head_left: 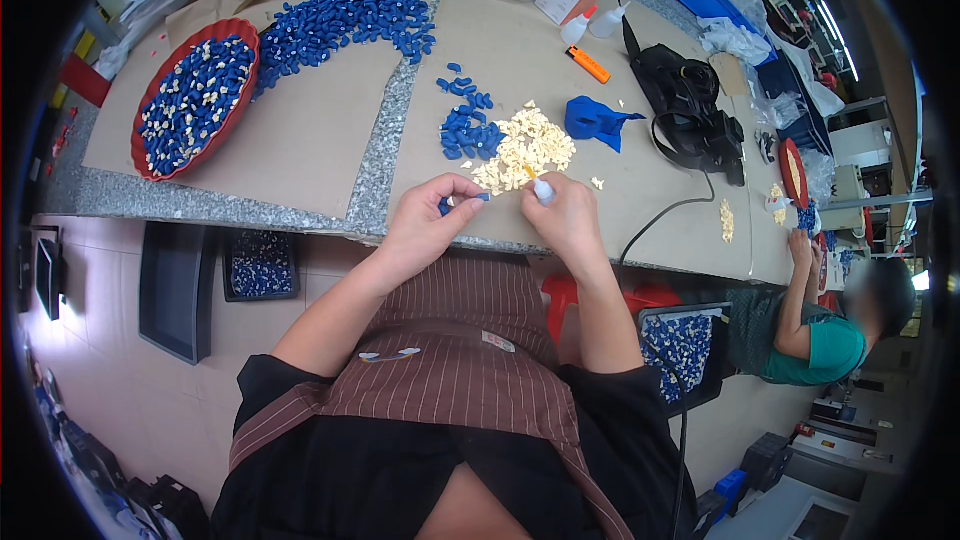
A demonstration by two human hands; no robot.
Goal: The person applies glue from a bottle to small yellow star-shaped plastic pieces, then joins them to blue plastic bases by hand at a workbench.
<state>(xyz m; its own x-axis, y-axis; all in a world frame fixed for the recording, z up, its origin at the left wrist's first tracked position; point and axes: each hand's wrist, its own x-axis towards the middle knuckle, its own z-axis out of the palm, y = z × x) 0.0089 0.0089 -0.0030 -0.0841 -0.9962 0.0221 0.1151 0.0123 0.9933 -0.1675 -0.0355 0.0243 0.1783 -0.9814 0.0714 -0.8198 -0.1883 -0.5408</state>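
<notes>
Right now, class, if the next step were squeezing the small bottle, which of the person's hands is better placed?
Likely the right hand: it grips the small bottle, whose yellow tip points toward the cream pieces. The left hand is occupied, pinching a blue piece.

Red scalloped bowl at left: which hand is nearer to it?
Left. The left hand is right of the red scalloped bowl; the right hand is farther right.

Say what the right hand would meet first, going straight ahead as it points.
Probably the pile of cream pieces, just past the white bottle the right hand holds, though the hand's height is unclear.
</notes>
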